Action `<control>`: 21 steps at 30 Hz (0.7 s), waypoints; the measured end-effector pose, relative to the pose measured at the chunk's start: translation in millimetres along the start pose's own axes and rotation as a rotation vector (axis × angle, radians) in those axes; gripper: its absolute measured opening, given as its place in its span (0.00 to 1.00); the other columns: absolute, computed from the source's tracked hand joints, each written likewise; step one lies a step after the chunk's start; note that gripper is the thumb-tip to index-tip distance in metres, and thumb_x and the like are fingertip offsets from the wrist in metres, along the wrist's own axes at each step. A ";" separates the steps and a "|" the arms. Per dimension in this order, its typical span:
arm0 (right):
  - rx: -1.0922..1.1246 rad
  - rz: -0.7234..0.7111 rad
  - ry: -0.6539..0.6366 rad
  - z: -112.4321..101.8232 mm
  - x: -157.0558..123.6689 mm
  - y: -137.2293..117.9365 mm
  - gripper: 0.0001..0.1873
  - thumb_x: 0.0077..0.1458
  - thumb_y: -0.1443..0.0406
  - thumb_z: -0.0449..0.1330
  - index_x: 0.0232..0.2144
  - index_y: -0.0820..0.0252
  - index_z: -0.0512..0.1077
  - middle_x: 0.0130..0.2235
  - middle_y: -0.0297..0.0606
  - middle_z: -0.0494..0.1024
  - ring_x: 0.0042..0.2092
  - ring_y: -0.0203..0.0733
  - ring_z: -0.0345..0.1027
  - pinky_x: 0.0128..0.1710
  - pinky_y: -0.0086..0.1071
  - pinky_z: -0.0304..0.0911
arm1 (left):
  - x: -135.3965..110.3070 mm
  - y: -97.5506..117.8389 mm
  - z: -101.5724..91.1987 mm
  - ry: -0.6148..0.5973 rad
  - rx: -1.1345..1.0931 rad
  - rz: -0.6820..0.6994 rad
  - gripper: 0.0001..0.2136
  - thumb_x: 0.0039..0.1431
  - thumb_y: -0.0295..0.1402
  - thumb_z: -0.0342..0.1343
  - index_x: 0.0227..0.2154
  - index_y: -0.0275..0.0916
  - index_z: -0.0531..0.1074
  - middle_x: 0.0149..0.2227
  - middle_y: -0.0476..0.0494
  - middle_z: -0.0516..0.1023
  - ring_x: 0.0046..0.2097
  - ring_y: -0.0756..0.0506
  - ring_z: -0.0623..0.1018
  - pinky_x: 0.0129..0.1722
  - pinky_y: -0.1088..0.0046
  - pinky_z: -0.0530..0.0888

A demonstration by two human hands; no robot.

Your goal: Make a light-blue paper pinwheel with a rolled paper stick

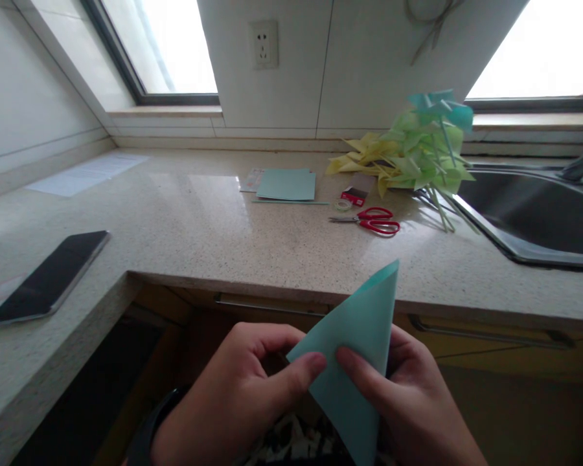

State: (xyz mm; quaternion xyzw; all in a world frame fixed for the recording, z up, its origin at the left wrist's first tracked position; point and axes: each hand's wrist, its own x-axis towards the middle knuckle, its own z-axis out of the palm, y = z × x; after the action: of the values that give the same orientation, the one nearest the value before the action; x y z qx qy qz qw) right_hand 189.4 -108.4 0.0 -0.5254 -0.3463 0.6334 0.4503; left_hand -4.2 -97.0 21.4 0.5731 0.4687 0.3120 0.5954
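A teal sheet of paper (357, 343), folded into a triangle, is held low in front of the counter edge. My left hand (233, 401) pinches its left corner with thumb and fingers. My right hand (412, 401) grips the sheet from the right, thumb pressed on its face. Both hands are closed on the paper. On the counter beyond lie red scissors (372, 220), a stack of teal paper (286, 184) and a heap of yellow, green and blue paper pinwheels (412, 152).
A dark phone (51, 275) lies on the left counter (184, 226). A steel sink (539, 217) is at the right. A small tape roll (342, 205) and a red box (354, 195) sit near the scissors. A white sheet (87, 173) lies far left.
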 end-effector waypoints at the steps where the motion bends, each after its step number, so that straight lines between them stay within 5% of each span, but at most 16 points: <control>1: -0.018 -0.016 -0.020 -2.0 1.7 2.6 0.18 0.47 0.53 0.75 0.34 0.58 0.79 0.28 0.36 0.81 0.28 0.39 0.71 0.27 0.29 0.69 | 0.9 0.4 0.2 -0.005 0.016 -0.021 0.13 0.65 0.44 0.59 0.33 0.42 0.83 0.30 0.47 0.82 0.31 0.47 0.76 0.30 0.75 0.70; 21: -0.002 -0.078 -0.135 -9.0 7.9 10.2 0.15 0.52 0.54 0.73 0.37 0.55 0.80 0.29 0.35 0.79 0.30 0.39 0.71 0.28 0.28 0.68 | 1.6 -4.2 -1.6 -0.053 -0.098 -0.151 0.17 0.63 0.47 0.61 0.29 0.38 0.81 0.28 0.48 0.82 0.29 0.49 0.75 0.29 0.76 0.69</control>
State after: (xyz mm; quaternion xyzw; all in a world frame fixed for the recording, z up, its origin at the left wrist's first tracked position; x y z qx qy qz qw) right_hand 195.8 -104.9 -14.0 -0.4682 -0.3969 0.6488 0.4498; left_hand -5.8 -95.5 17.1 0.5145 0.4789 0.2735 0.6566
